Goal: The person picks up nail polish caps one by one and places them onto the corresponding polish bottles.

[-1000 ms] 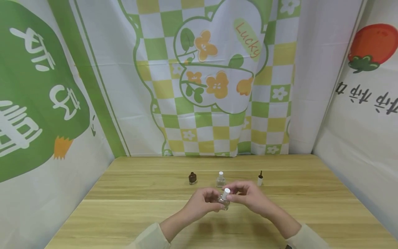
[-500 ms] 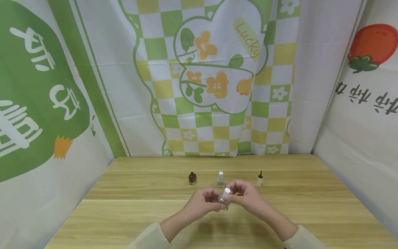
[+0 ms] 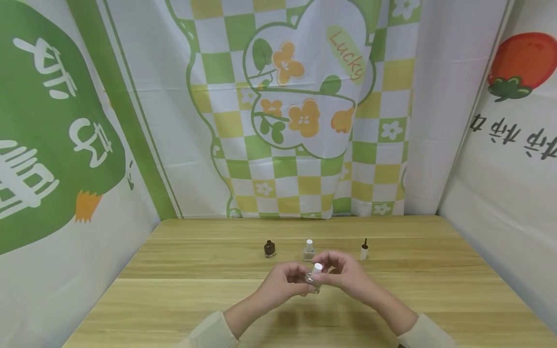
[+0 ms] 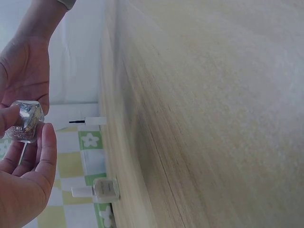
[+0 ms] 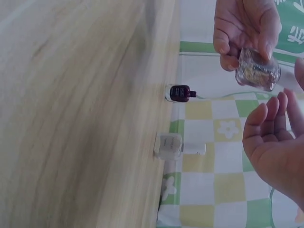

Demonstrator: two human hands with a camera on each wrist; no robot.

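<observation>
My left hand (image 3: 278,286) holds a small nail polish bottle (image 5: 259,71) by its glass body, thumb on the near side. Gold and silver glitter shows through the clear glass in both wrist views. My right hand (image 3: 348,276) pinches the bottle's white cap (image 3: 318,268) between thumb and fingers. The cap sits on top of the bottle, which is raised off the table and tilted slightly. Behind the hands stands a second nail polish bottle (image 3: 309,253), pale and clear, with its white cap on.
Back left on the wooden table (image 3: 196,256) stands a dark red nail polish bottle (image 3: 270,249) without its cap. At the back right, a white cap (image 3: 364,252) stands upside down, its dark brush pointing up. Patterned curtains (image 3: 304,183) close off the back and sides.
My right hand's fingers have shifted a little around the white cap, drawing back and then reaching forward again. The left hand and the bottle stay in place.
</observation>
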